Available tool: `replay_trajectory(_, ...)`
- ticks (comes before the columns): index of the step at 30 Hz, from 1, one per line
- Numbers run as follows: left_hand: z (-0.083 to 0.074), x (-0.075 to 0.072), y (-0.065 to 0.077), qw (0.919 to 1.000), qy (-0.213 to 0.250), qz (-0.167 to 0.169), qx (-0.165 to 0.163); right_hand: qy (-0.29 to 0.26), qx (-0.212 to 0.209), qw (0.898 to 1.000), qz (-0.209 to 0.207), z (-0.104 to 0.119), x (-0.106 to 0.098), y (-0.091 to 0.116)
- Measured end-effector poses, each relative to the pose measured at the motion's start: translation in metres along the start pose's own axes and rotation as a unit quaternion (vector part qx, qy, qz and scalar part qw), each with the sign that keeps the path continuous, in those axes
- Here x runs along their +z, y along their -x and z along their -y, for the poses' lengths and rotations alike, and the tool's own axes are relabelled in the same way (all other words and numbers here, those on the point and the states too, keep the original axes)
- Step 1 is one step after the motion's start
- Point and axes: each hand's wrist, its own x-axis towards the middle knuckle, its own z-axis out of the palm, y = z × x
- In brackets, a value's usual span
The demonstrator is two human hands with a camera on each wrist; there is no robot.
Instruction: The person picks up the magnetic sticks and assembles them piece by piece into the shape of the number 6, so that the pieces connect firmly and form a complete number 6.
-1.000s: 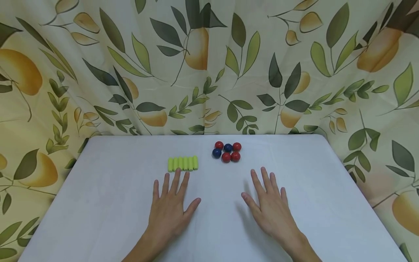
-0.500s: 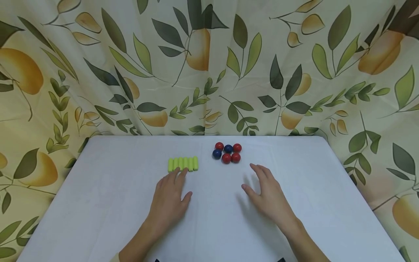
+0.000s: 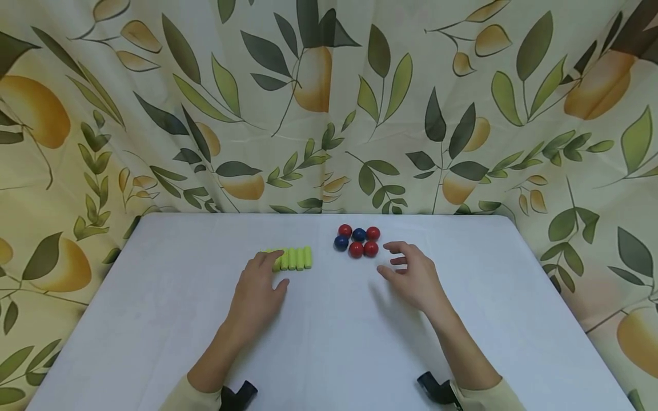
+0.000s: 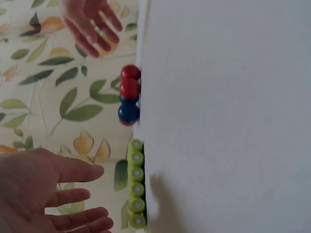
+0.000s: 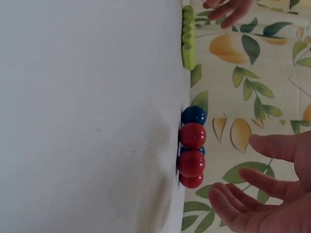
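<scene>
My left hand (image 3: 256, 294) hovers over the near left end of a row of light green rods (image 3: 300, 258), its fingers loosely bent and its thumb apart. The fingers hide part of the row in the head view. In the left wrist view, the rods (image 4: 137, 173) lie side by side with pale round centres at their ends. Glossy red balls (image 3: 356, 250) and blue balls (image 3: 341, 243) sit bunched to the right of the rods. Just right of that bunch is my right hand (image 3: 417, 282), thumb and fingers apart, with nothing held. The balls (image 5: 192, 164) lie beyond its fingertips in the right wrist view.
A white cloth covers the table (image 3: 329, 342). Behind its far edge hangs a curtain (image 3: 329, 103) printed with fruit and leaves. Black wrist-worn devices (image 3: 436, 388) show by both sleeves at the bottom of the head view.
Both hands have gone from flat, spread fingers to loosely bent ones and moved forward. The left now overlaps the green rods; the right is closer to the balls. Rods and balls stay put.
</scene>
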Motion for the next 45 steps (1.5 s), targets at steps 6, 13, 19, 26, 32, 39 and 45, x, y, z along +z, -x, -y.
replay_trajectory(6,0.015,-0.010,-0.018,0.9994,0.026,0.006,-0.023,-0.006,0.024,1.000,0.006,-0.002,0.004,-0.021)
replay_trajectory(13,0.034,-0.013,-0.037,0.9960,0.068,0.034,-0.047,-0.035,0.050,0.998,0.021,-0.009,0.007,-0.039)
replay_trajectory(19,0.046,-0.017,-0.045,0.9889,0.104,0.072,-0.077,-0.083,0.048,0.995,0.039,-0.014,0.009,-0.051)
replay_trajectory(26,0.052,-0.016,-0.052,0.9828,0.116,0.107,-0.096,-0.121,0.063,0.989,0.055,-0.016,0.014,-0.059)
replay_trajectory(32,0.056,-0.013,-0.055,0.9806,0.112,0.125,-0.102,-0.109,0.074,0.989,0.061,-0.019,0.016,-0.059)
replay_trajectory(39,0.059,-0.010,-0.058,0.9805,0.108,0.129,-0.101,-0.093,0.057,0.992,0.064,-0.020,0.017,-0.058)
replay_trajectory(45,0.060,-0.009,-0.059,0.9804,0.103,0.132,-0.104,-0.075,0.052,0.994,0.065,-0.019,0.019,-0.060)
